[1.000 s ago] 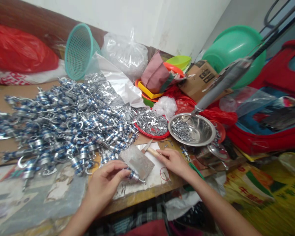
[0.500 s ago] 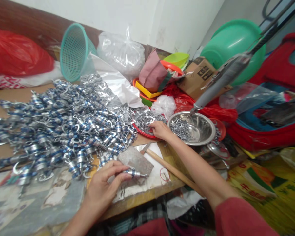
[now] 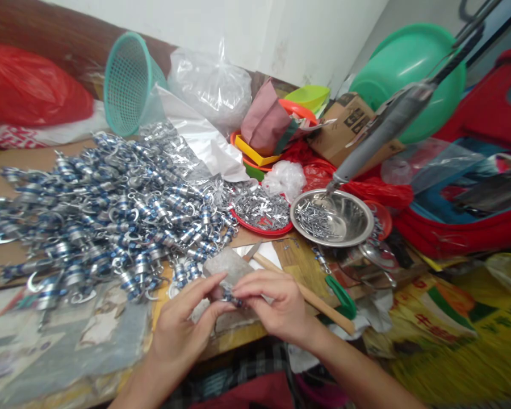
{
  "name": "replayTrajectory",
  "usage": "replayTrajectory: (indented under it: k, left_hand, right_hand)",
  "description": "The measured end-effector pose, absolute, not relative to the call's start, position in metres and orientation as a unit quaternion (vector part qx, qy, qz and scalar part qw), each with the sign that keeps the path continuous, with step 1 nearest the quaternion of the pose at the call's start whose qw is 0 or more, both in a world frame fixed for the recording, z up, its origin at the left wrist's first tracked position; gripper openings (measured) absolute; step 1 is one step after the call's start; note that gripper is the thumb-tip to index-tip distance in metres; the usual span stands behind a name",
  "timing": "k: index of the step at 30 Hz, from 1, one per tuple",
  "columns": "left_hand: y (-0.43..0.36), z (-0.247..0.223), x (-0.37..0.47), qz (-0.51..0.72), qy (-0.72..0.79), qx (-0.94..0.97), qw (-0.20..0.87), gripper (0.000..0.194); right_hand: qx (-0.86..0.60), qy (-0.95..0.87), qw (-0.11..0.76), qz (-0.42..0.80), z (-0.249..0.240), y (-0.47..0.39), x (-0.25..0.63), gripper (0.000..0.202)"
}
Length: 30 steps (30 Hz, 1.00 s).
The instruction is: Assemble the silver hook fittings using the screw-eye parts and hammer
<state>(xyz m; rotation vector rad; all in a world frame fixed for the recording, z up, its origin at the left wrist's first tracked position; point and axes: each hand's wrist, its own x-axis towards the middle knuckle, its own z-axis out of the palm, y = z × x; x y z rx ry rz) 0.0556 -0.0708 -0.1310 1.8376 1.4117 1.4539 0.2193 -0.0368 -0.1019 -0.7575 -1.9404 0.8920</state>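
Observation:
Between the thumb and fingers of my left hand (image 3: pixel 187 321) sits a small silver metal fitting with blue bands (image 3: pixel 229 297). My right hand (image 3: pixel 279 301) is closed at the right end of that fitting, thumb and fingers pinched together. Whatever lies in its fingertips is hidden. Just behind both hands is a grey metal block (image 3: pixel 223 262) on the table. A hammer with a wooden handle (image 3: pixel 327 309) runs out under my right wrist. To the left spreads a large pile of similar silver-and-blue fittings with hooks (image 3: pixel 106 210).
A red tray (image 3: pixel 276 232) heaped with small flat metal pieces stands beyond my hands. Beside it is a steel bowl (image 3: pixel 361 236) holding pins. Over the bowl hangs a grey tool (image 3: pixel 378 128). A green basket (image 3: pixel 128 85) and a green clip (image 3: pixel 343 298) are also around.
My right hand has come back from the red tray, toward me and left, to the fitting in my left hand. The left hand has turned slightly and keeps its hold.

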Motion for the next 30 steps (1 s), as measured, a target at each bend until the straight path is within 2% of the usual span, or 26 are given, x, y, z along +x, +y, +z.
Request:
replayTrajectory:
  k: [5, 10, 15, 18, 20, 25, 28, 30]
  left_hand:
    - [-0.073, -0.124, 0.056, 0.513, 0.493, 0.663, 0.233, 0.021]
    - [-0.077, -0.119, 0.055, 0.494, 0.504, 0.618, 0.346, 0.017]
    - [-0.078, -0.115, 0.051, 0.5, 0.543, 0.534, 0.412, 0.009]
    - [-0.076, -0.11, 0.05, 0.455, 0.548, 0.562, 0.421, 0.006]
    - [-0.075, -0.106, 0.049, 0.432, 0.541, 0.591, 0.413, 0.008]
    - [-0.074, -0.103, 0.049, 0.434, 0.537, 0.605, 0.398, 0.011]
    - [-0.078, -0.109, 0.051, 0.43, 0.562, 0.526, 0.472, 0.012]
    - [-0.08, -0.115, 0.054, 0.447, 0.568, 0.448, 0.526, 0.026]
  right_hand:
    - [-0.276, -0.767, 0.445, 0.37, -0.106, -0.035, 0.22, 0.024]
    - [-0.289, -0.766, 0.444, 0.366, -0.105, -0.041, 0.222, 0.013]
    - [-0.243, -0.842, 0.438, 0.2, -0.112, -0.048, 0.232, 0.024]
    - [-0.2, -0.885, 0.411, 0.09, -0.114, -0.048, 0.237, 0.024]
    - [-0.192, -0.894, 0.401, 0.059, -0.114, -0.046, 0.239, 0.024]
    - [-0.239, -0.87, 0.416, 0.112, -0.116, -0.043, 0.234, 0.024]
    - [-0.282, -0.827, 0.441, 0.207, -0.119, -0.048, 0.227, 0.018]
    - [-0.321, -0.799, 0.438, 0.257, -0.117, -0.052, 0.223, 0.016]
